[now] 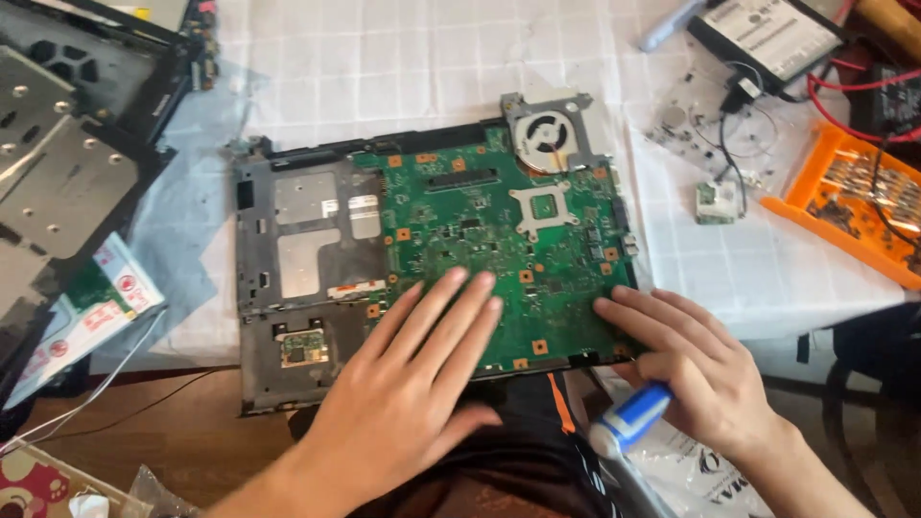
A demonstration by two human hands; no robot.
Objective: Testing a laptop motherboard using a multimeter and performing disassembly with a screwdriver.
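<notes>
The left hand [408,379] lies flat, palm down, fingers spread slightly and resting on the lower middle of a large green laptop circuit board [499,240] dotted with small orange pads. The right hand [696,364] touches the board's lower right corner with its extended fingertips [614,309], while the rest of that hand curls around the blue and white handle of a screwdriver [630,419], the handle end jutting out toward the lower left.

The board sits in a dark grey open laptop base shell [288,249], which lies on a white gridded cloth [384,67] spread over the brown wooden counter [173,441]. At the board's upper right corner is a round grey cooling fan [549,132] in a metal housing, and just below it a square silver processor bracket [544,206]. A small green card [304,347] sits in the shell's lower left bay.

To the left, well apart from the hands, lies a grey metal laptop cover panel [58,163], with a white, red and green packet [96,302] below it. On the right of the cloth are a small green square module [717,201] with a black wire, a clear plastic piece [686,125], and an orange plastic tray [854,201] of small parts. A black flat drive with a white label [767,34] rests at the top right.
</notes>
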